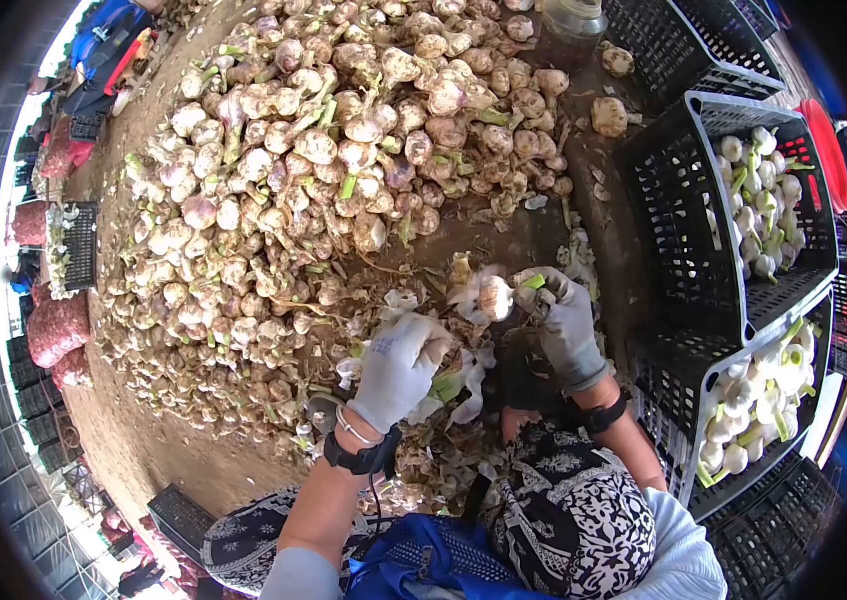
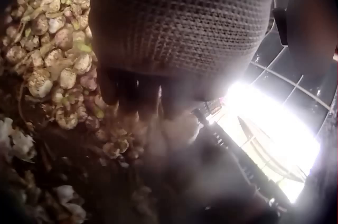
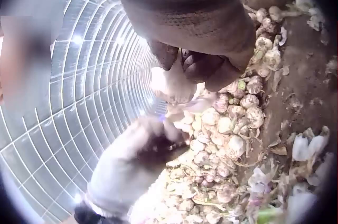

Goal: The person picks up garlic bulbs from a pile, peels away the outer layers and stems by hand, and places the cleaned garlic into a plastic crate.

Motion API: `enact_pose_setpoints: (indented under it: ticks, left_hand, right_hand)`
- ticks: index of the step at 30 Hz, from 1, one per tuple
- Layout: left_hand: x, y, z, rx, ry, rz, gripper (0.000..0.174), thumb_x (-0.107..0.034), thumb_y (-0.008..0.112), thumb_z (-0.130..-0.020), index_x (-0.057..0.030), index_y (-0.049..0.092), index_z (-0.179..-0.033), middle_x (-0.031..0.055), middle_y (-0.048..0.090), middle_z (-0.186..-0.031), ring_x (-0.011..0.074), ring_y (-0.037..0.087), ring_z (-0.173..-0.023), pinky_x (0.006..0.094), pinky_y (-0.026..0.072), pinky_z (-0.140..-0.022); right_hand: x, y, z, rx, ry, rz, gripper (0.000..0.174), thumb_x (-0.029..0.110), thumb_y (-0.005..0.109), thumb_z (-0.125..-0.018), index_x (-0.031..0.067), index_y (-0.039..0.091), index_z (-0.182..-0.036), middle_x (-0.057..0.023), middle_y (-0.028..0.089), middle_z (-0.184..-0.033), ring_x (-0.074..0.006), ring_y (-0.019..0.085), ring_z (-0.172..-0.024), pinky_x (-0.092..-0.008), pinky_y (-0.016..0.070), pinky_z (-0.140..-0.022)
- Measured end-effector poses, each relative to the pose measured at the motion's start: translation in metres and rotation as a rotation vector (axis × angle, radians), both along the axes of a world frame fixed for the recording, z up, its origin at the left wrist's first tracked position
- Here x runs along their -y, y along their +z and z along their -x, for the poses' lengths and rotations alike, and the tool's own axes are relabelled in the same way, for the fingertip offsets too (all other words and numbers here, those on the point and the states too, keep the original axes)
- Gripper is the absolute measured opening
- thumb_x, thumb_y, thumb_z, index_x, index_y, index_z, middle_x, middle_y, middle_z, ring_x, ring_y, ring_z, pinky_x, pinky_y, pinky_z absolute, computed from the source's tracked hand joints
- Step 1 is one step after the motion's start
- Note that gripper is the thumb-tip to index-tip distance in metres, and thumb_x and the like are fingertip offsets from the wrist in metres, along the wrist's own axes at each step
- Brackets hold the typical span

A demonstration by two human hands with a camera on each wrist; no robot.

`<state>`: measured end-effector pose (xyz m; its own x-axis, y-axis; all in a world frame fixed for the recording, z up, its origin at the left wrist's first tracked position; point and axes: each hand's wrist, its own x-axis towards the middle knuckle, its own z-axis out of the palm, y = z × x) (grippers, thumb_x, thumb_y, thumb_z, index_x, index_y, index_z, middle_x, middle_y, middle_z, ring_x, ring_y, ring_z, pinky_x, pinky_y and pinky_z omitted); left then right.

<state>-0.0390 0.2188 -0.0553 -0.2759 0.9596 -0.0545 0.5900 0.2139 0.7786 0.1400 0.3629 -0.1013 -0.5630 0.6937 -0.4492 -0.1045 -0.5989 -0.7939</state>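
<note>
In the head view my gloved right hand (image 1: 569, 328) pinches the green-tipped stem (image 1: 534, 282) of a garlic bulb (image 1: 494, 298). The bulb hangs over the peelings, its roots toward the left, with blurred loose skin (image 1: 463, 292) beside it. My gloved left hand (image 1: 400, 368) is lower left of the bulb and apart from it, fingers curled in toward the palm, nothing visible in them. The right wrist view shows the pale bulb (image 3: 171, 84) below the right fingers, and the curled left hand (image 3: 134, 158) close by.
A large heap of unpeeled garlic (image 1: 273, 190) spreads ahead and left. Skins and stem scraps (image 1: 453, 390) litter the ground between my hands. On the right stand black crates (image 1: 683, 230) with cleaned white garlic (image 1: 763, 200). A clear jar (image 1: 571, 35) stands at the back.
</note>
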Motion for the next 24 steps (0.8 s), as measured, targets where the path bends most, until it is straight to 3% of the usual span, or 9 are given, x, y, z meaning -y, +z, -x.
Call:
enact_pose_setpoints:
  ticks: [3,5,6,9,14,16,21,23,24]
  left_hand:
    - [0.000,0.005,-0.007,0.187,0.154,0.066,0.011,-0.012,0.067,-0.093,-0.0014,0.064,-0.094,0.0085,0.062,-0.086,0.0174,0.059,-0.077,0.0298,0.0487,-0.071]
    - [-0.016,0.010,-0.007,0.208,0.274,0.027,0.013,-0.013,0.064,-0.096,0.0001,0.063,-0.094,0.0082,0.062,-0.084,0.0149,0.059,-0.076,0.0297,0.0479,-0.069]
    - [-0.025,0.015,-0.007,0.186,0.274,0.110,0.013,-0.012,0.064,-0.095,0.0011,0.063,-0.092,0.0077,0.059,-0.076,0.0148,0.057,-0.072,0.0292,0.0468,-0.067]
    - [-0.038,0.015,-0.004,0.189,0.275,0.274,0.015,-0.012,0.065,-0.094,0.0011,0.063,-0.086,0.0084,0.059,-0.069,0.0155,0.056,-0.066,0.0304,0.0461,-0.063]
    - [-0.011,0.000,-0.013,0.034,0.115,0.216,0.019,-0.013,0.063,-0.093,0.0009,0.061,-0.079,0.0110,0.061,-0.069,0.0154,0.058,-0.063,0.0332,0.0461,-0.059]
    - [0.009,-0.015,-0.016,-0.180,-0.035,0.286,0.011,-0.009,0.063,-0.092,0.0013,0.063,-0.088,0.0102,0.062,-0.071,0.0147,0.063,-0.070,0.0336,0.0476,-0.061]
    - [0.004,-0.028,-0.008,0.209,0.236,0.200,0.027,-0.021,0.068,-0.095,0.0001,0.066,-0.110,0.0093,0.067,-0.082,0.0160,0.068,-0.083,0.0327,0.0532,-0.072]
    - [-0.016,-0.016,-0.011,0.409,0.215,-0.033,0.030,-0.026,0.069,-0.093,-0.0016,0.064,-0.109,0.0189,0.065,-0.094,0.0300,0.066,-0.083,0.0378,0.0517,-0.072]
    - [-0.027,0.002,-0.014,0.203,0.091,-0.040,0.028,-0.025,0.069,-0.093,-0.0030,0.066,-0.110,0.0183,0.067,-0.094,0.0318,0.068,-0.085,0.0379,0.0518,-0.073]
  right_hand:
    - [0.000,0.006,-0.001,0.019,0.109,-0.077,0.014,0.000,0.065,-0.089,0.0010,0.067,-0.103,-0.0017,0.067,-0.095,-0.0097,0.062,-0.081,-0.0248,0.0507,-0.074]
    - [0.004,0.006,0.008,-0.018,0.144,-0.776,0.018,0.001,0.069,-0.083,0.0041,0.067,-0.101,-0.0056,0.067,-0.096,-0.0183,0.064,-0.084,-0.0296,0.0512,-0.075]
    - [0.007,0.012,0.011,0.117,0.188,-0.907,0.024,0.001,0.072,-0.075,0.0057,0.067,-0.098,-0.0100,0.064,-0.096,-0.0266,0.063,-0.087,-0.0337,0.0514,-0.076]
    - [0.008,0.023,0.016,0.228,0.229,-1.198,0.027,0.000,0.072,-0.072,0.0049,0.067,-0.098,-0.0117,0.064,-0.095,-0.0284,0.063,-0.085,-0.0341,0.0519,-0.077]
    - [0.010,0.014,0.008,0.179,0.145,-0.926,0.026,-0.001,0.073,-0.074,0.0041,0.066,-0.099,-0.0098,0.065,-0.096,-0.0244,0.064,-0.087,-0.0321,0.0519,-0.078]
    - [0.008,0.011,0.005,0.104,-0.012,-0.191,0.019,-0.003,0.071,-0.080,0.0023,0.067,-0.098,-0.0049,0.065,-0.095,-0.0149,0.063,-0.088,-0.0278,0.0511,-0.078]
    - [0.007,0.012,0.005,0.108,0.046,-0.392,0.014,0.001,0.068,-0.089,-0.0002,0.066,-0.103,-0.0010,0.064,-0.094,-0.0075,0.059,-0.088,-0.0241,0.0499,-0.077]
    - [0.009,0.015,0.007,0.044,0.026,-0.034,0.013,0.007,0.065,-0.093,0.0006,0.067,-0.105,0.0004,0.064,-0.094,-0.0067,0.059,-0.087,-0.0233,0.0492,-0.076]
    - [0.009,0.014,0.007,0.044,0.026,-0.034,0.013,0.007,0.065,-0.093,0.0006,0.067,-0.105,0.0004,0.064,-0.094,-0.0067,0.059,-0.087,-0.0233,0.0492,-0.076]
